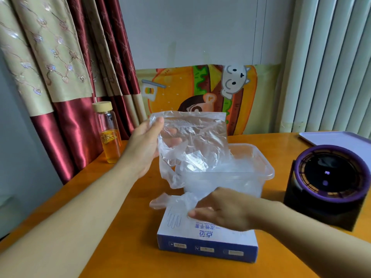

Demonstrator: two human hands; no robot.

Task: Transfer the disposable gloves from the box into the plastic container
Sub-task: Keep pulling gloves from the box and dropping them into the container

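Orange wooden counter [120, 247] carries a clear plastic container [269, 169] with a blue-and-white box [206, 245] just in front. The left grip [144, 145] pinches one clear glove [192, 141] between thumb and fingers, held up over the container's left edge. The right grip [222, 211] lies on the box, fingers fairly straight, touching a second glove [174, 201] poking out; whether it pinches is unclear.

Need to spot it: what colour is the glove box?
The box is white on top, blue on its side; head view.
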